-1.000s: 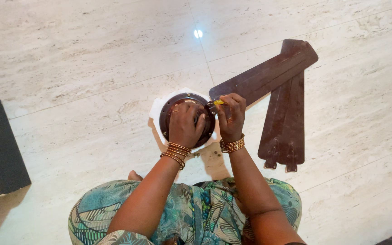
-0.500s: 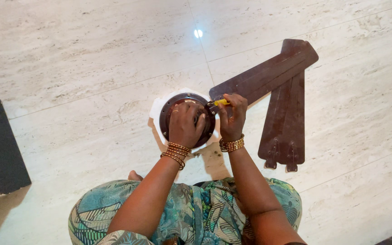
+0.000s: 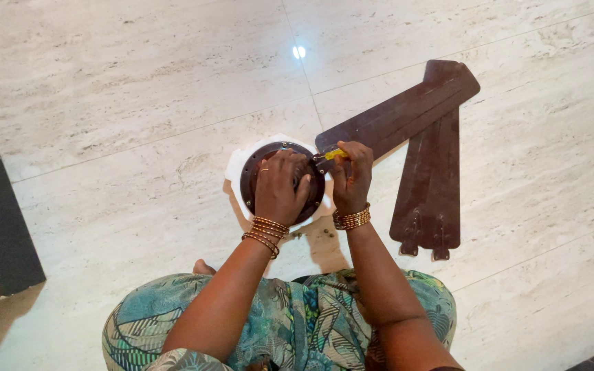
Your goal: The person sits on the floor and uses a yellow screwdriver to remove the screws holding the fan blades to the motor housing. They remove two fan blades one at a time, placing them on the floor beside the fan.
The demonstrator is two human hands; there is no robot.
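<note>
Fan motor housing (image 3: 256, 180), a round dark-brown disc with a ring of small holes near its rim, lies flat on a white pad (image 3: 236, 165) on the pale marble floor (image 3: 118, 89), just ahead of our knees. We judge the step in hand to be the fastening of a blade to the housing with a screw. Our left hand (image 3: 280, 189) is spread over the top of the disc, palm down, fingers pressing it steady. Our right hand (image 3: 352, 177) is closed around a small yellow-handled screwdriver (image 3: 331, 154), whose tip meets the right edge of the housing where the root of one brown blade (image 3: 397, 113) lies against it. That blade runs away to the far right. We cannot see the screw itself; the fingers cover it.

Two more blades (image 3: 434, 185) lie stacked on the floor to the right, well apart from the housing, their forked metal brackets pointing toward us. They look flat, long and dusty.

The next move, in our judgement, calls for keeping the tip seated straight in the screw while the left hand stops the disc from turning on the pad.
</note>
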